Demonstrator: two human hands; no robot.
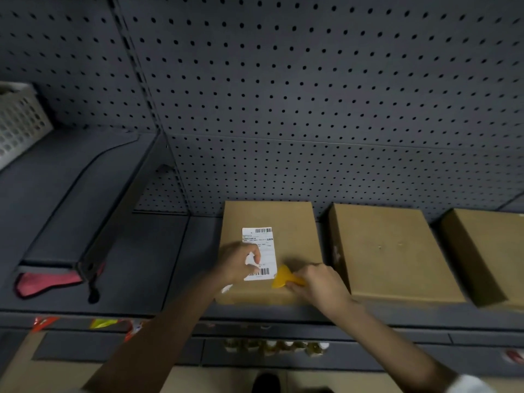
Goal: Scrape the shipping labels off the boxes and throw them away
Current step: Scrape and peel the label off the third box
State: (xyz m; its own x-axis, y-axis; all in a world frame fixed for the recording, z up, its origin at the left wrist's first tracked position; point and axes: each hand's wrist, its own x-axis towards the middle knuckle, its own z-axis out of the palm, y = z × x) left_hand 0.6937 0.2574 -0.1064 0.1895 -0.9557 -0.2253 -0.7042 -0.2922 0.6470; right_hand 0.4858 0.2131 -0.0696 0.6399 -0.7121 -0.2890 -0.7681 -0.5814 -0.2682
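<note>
**On the leftmost box, a label is being peeled and scraped**

On top of the leftmost box [269, 251], a white shipping label [265, 251] with barcodes at its top and bottom is lying mostly flat, its left edge lifting where the left hand [239, 262] is pinching a curled white flap of it between thumb and fingers. Just beside the label's lower right corner, the right hand [317, 285] is gripping a yellow scraper [283, 277], fingers curled round its handle, the wide blade pointing toward the label and lying low on the cardboard; whether the blade edge is touching the label is too blurred to tell. A small white scrap [226, 288] is showing at the box's front left corner, below the left wrist.

This box is sitting on a dark grey shelf [158, 251] against a grey pegboard wall [312, 95]. To its right, a second box [394, 251] is standing near it, and a third box [487, 251] is running out of view at the right edge; both are showing bare brown tops. Well apart on the left, a dark pouch [54, 273] with a pink opening is lying on the shelf, and a white perforated basket [19, 120] is sitting higher up at the left edge. Below the shelf front, a row of small bottles [278, 347] is appearing blurred
</note>
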